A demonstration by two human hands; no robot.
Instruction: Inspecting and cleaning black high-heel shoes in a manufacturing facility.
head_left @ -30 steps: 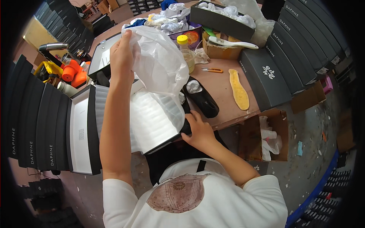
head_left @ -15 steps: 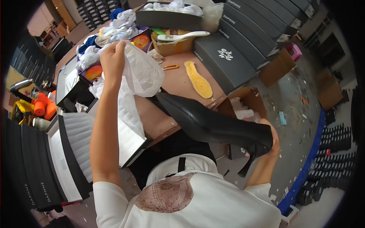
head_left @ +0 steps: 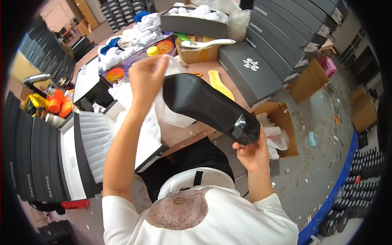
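My right hand (head_left: 251,153) grips a black high-heeled shoe (head_left: 200,102) by its heel end, at the right. The shoe is held aloft over the near table edge, its toe end pointing left toward my other hand. A glossy patch shows near the heel. My left hand (head_left: 149,73) is raised, thumb and fingers pinched on a thin white bag (head_left: 175,116). That bag hangs down behind the shoe, which partly hides it. Below my left forearm lies an open shoebox with white tissue paper (head_left: 145,130).
A yellow insole (head_left: 220,85) lies on the table (head_left: 200,67) behind the shoe. Dark shoeboxes (head_left: 281,36) are stacked at the far right, more (head_left: 30,151) at the left. A cardboard box with plastic waste (head_left: 286,118) stands at the table's right edge. White crumpled stuffing (head_left: 139,32) fills a purple box.
The shoe has turned and risen toward the left, showing a different face. My left hand has moved right and slightly down with the bag, which now hangs behind the shoe.
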